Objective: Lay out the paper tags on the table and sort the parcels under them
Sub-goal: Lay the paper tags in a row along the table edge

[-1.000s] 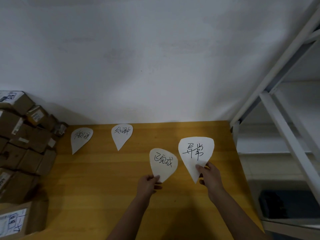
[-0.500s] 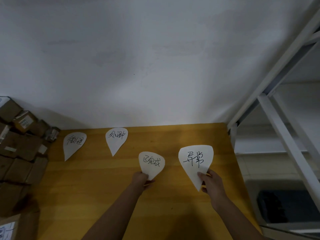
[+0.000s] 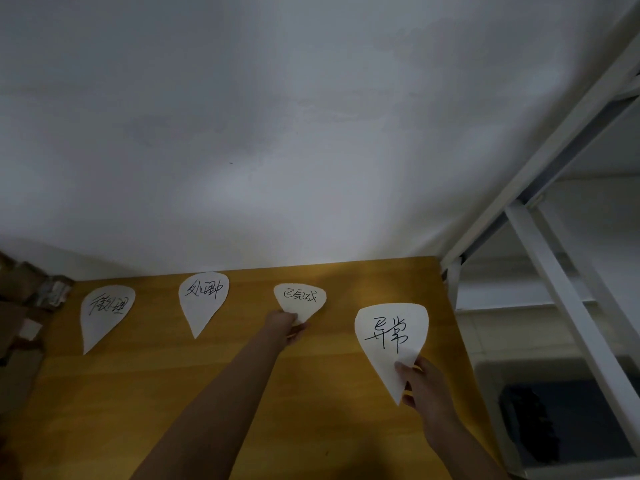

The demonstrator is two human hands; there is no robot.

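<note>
Across the lower half of the frame runs a yellow wooden table (image 3: 138,393), its far edge against a pale wall (image 3: 277,133). Two teardrop paper tags with handwritten black characters lie flat along that far edge: the first tag (image 3: 105,311) at the left and the second tag (image 3: 203,299) beside it, apart from each other, both with their points toward the camera. Right of these, at centre frame, the left hand (image 3: 282,323) reaches out and pinches the pointed lower end of the third tag (image 3: 302,297), fingers curled round the tip. This tag sits low over the wood in line with the other two; whether it lies fully flat cannot be told. At lower right, the right hand (image 3: 424,386) grips the narrow tip of the fourth tag (image 3: 389,337) between thumb and curled fingers, holding it raised with its writing facing the camera. Brown cardboard parcels (image 3: 20,306) are stacked at the left edge of the frame, dim and partly cut off. A white metal shelf frame (image 3: 554,271) stands at the right, with a dark bin (image 3: 554,417) low beside it.
</note>
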